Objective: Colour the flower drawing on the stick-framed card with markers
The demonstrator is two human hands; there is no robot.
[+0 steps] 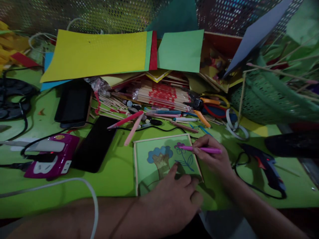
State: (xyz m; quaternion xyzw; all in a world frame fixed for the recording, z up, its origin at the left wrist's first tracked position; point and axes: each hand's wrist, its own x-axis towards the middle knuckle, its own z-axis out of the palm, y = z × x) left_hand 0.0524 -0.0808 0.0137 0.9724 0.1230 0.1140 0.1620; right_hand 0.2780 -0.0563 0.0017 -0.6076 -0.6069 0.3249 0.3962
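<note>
A green picture card (146,171) edged with thin wooden strips lies on the table in front of me. On it are a drawn tree (159,159) with a blue crown and a flower (186,161) with purple petals. My right hand (214,161) grips a pink-purple marker (208,150), its tip at the petals. My left hand (176,196) rests across the lower part of the card, index finger stretched out near the flower's stem, the other fingers loosely bent. It holds nothing that I can see and hides the card's lower edge.
Behind the card lie loose markers (136,129), bundled wooden sticks (161,94) and scissors (214,103). A glue gun (266,166) lies right, below a green basket (279,93). Left are a black phone (96,146), a purple power strip (53,159) and a white cable (93,196). Coloured paper (99,53) stands at the back.
</note>
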